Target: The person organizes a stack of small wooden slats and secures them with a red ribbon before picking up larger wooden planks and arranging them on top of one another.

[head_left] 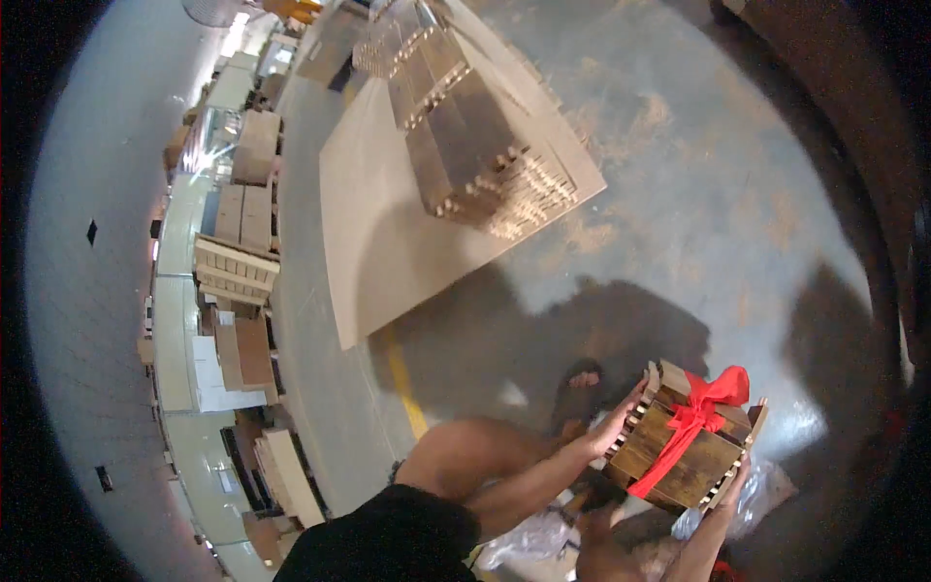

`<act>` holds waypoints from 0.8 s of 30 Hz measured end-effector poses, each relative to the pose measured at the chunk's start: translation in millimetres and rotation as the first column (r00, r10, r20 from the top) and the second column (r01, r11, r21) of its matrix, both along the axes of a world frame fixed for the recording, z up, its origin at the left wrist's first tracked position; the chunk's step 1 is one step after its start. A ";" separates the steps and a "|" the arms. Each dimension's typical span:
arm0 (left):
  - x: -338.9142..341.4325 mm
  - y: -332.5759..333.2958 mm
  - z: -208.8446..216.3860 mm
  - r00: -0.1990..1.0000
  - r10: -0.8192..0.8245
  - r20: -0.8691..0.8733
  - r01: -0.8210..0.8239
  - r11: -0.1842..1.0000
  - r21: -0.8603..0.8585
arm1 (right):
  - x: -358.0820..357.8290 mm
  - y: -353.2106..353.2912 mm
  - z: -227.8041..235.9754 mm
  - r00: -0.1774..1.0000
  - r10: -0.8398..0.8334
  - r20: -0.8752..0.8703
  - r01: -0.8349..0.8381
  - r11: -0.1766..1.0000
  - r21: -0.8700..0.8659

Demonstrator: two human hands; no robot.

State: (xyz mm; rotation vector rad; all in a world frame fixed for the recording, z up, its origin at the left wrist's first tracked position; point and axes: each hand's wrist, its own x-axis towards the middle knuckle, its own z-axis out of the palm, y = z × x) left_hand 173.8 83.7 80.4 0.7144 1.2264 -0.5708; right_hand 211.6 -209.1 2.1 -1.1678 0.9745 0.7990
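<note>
Off the near edge of the brown sheet (364, 194), a wooden bundle (700, 454) is held firmly between left hand (614, 429) and right hand (734, 485) at opposite ends, probably to balance it, while red cloth (696, 417) binds its pieces, though the right grip is partly hidden.

A workshop or warehouse, by the look of its broad, scuffed grey floor (679, 184), marked with a painted yellow line (404, 388). Slatted wooden pieces (461, 136) stand stacked in rows on a large brown sheet (373, 257), cardboard boxes (256, 145) line one side, and clear plastic wrap (529, 539) lies crumpled on the ground.
</note>
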 end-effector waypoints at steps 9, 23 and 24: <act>-69.9 119.2 199.0 0.998 0.048 0.042 -0.045 0.997 -0.055 | -20.4 109.7 224.5 0.996 0.090 0.024 -0.088 0.994 -0.068; -233.8 313.9 498.6 0.751 0.655 0.080 -0.657 0.754 0.000 | -83.2 359.7 449.0 0.815 0.575 0.072 -0.571 0.777 0.263; -228.4 330.0 504.1 0.781 0.620 0.076 -0.623 0.782 0.024 | -85.1 374.3 448.6 0.819 0.570 0.067 -0.560 0.767 0.313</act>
